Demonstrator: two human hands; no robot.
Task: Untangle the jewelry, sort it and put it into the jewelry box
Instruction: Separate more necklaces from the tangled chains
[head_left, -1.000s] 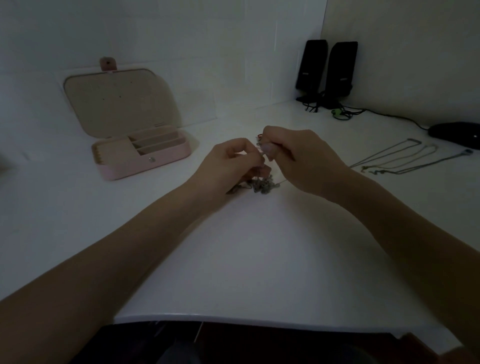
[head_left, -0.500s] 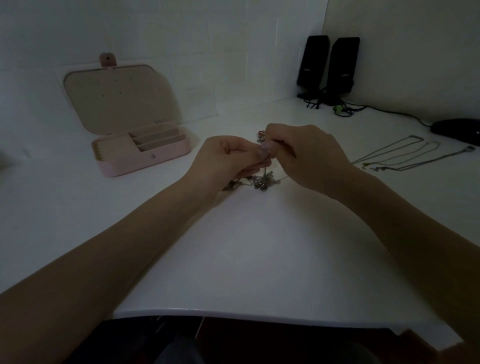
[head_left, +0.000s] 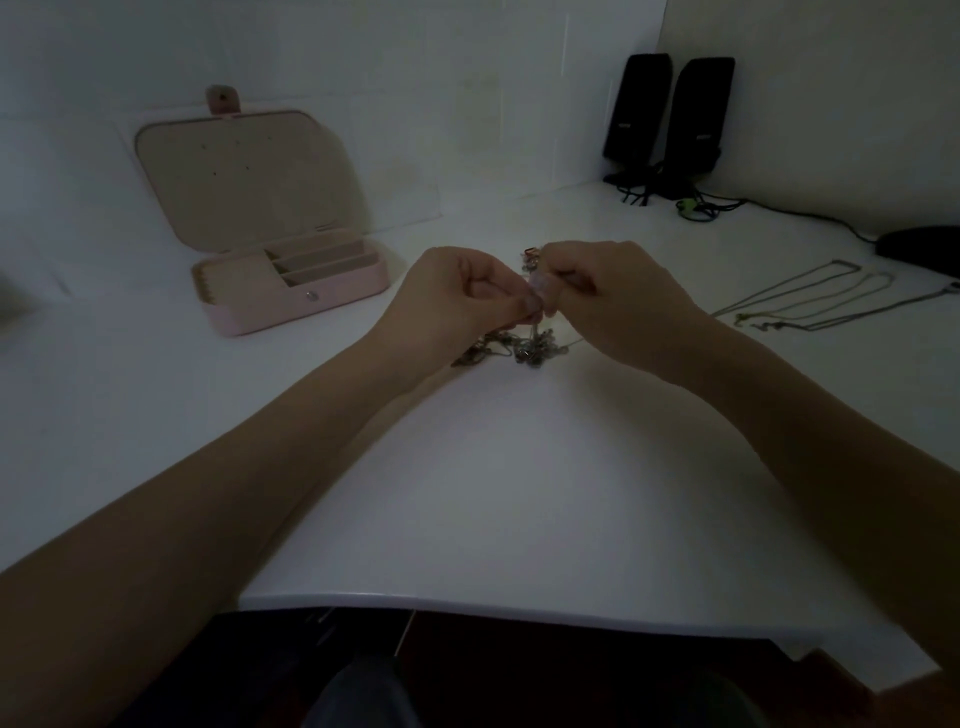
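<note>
white table (head_left: 519, 519), bare near edge | left hand (head_left: 457, 306), right hand (head_left: 618, 301) fingers pinch tangled jewelry (head_left: 524, 348)

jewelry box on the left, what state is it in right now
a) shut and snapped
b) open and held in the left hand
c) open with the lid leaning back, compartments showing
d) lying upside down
c: the pink jewelry box sits on the white table with its lid tilted back against the wall and its divided compartments showing, while the left hand and right hand work the tangled jewelry apart from it.
</note>
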